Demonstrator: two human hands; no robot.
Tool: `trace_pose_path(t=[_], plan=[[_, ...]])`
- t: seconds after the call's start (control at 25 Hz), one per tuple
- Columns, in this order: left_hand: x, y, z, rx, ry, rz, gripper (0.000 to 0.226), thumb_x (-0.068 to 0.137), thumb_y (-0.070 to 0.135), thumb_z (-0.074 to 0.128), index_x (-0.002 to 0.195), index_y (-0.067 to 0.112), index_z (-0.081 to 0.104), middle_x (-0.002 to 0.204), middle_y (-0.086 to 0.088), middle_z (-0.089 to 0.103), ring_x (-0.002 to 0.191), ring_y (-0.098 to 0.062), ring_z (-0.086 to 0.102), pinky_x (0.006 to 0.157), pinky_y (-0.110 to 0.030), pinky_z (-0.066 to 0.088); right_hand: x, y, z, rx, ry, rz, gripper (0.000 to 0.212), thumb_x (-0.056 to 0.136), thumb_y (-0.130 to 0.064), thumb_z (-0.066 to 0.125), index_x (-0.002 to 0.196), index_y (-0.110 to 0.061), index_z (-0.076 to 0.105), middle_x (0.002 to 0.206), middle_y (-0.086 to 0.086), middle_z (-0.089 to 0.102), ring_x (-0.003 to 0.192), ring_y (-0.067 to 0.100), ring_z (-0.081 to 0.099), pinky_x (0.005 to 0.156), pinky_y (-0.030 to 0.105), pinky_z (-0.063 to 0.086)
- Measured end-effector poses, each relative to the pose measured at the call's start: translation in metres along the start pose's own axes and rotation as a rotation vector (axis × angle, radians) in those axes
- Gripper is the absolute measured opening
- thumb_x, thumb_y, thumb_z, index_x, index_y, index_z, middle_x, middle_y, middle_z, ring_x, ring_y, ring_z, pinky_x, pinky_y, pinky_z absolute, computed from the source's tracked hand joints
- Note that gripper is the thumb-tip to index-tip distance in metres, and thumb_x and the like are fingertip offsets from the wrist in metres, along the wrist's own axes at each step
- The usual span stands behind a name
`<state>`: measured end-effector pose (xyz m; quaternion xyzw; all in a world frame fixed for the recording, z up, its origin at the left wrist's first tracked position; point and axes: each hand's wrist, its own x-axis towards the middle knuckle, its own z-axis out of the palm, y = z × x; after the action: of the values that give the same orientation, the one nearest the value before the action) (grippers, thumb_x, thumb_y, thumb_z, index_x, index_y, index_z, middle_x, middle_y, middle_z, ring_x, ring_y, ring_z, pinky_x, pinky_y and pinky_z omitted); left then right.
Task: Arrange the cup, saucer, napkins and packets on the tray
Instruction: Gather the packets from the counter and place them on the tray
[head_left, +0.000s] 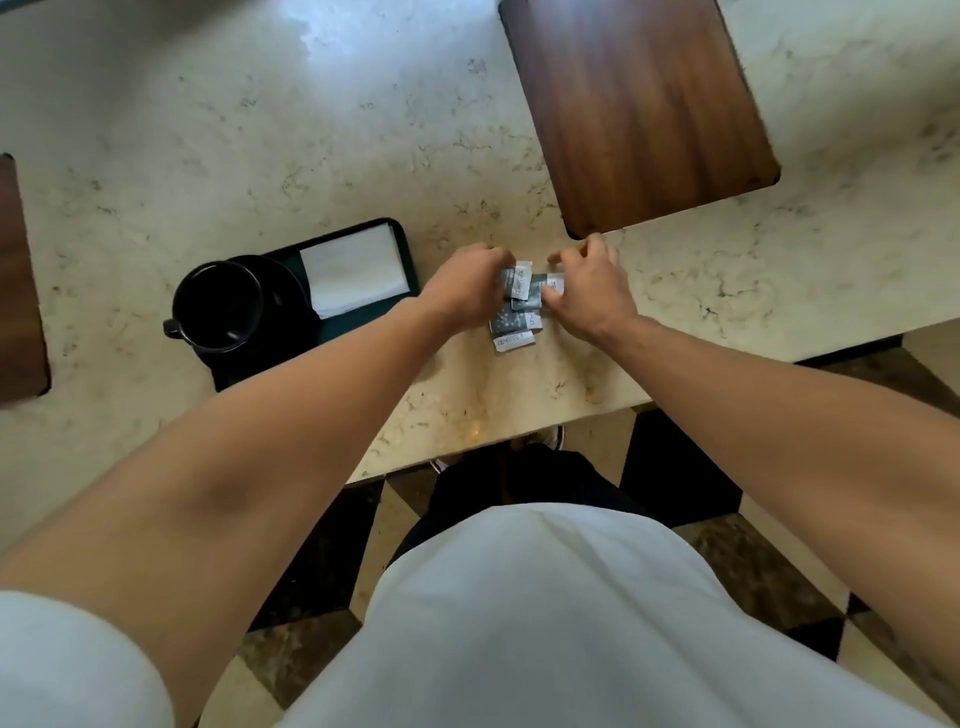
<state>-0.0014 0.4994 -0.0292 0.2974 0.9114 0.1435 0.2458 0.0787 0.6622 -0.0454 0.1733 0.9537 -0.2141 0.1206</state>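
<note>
A dark tray (408, 249) lies on the marble counter, left of centre. On it a black cup (218, 306) stands on a black saucer (288, 283), with white napkins (353, 270) beside them at the tray's far right. Several grey and white packets (517, 306) lie in a small pile on the counter, right of the tray. My left hand (462, 291) and my right hand (587, 288) close in on the pile from either side, fingers curled onto the upper packets. The fingertips hide part of the pile.
A dark wooden board (639, 109) is set in the counter just behind my right hand. Another wooden panel (18, 291) shows at the far left edge. The counter's front edge (498, 441) runs diagonally below the packets, with checkered floor beneath.
</note>
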Motion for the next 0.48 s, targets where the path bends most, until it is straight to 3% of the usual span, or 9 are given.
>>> trace_pose_path(t=[0.24,0.48], plan=[[0.019,0.0,0.004,0.136,0.01,0.025,0.034,0.095,0.025,0.062,0.127,0.015,0.063,0.121,-0.014,0.054,0.112,-0.033,0.051,0.091,-0.045,0.047,0.0,0.006,0.001,-0.02,-0.001,-0.046,0.041,0.09,-0.038,0.068,0.126,-0.017,0.06,0.129,0.01,0.049,0.123,0.027,0.044,0.103,0.041,0.044],[0.02,-0.002,-0.001,0.067,0.028,0.014,0.025,0.092,0.025,0.064,0.114,0.014,0.063,0.116,-0.011,0.055,0.115,-0.03,0.046,0.091,-0.042,0.043,0.002,0.005,0.0,0.023,-0.006,-0.017,0.031,0.087,-0.038,0.072,0.109,-0.019,0.063,0.121,0.006,0.05,0.117,0.024,0.044,0.1,0.038,0.044]])
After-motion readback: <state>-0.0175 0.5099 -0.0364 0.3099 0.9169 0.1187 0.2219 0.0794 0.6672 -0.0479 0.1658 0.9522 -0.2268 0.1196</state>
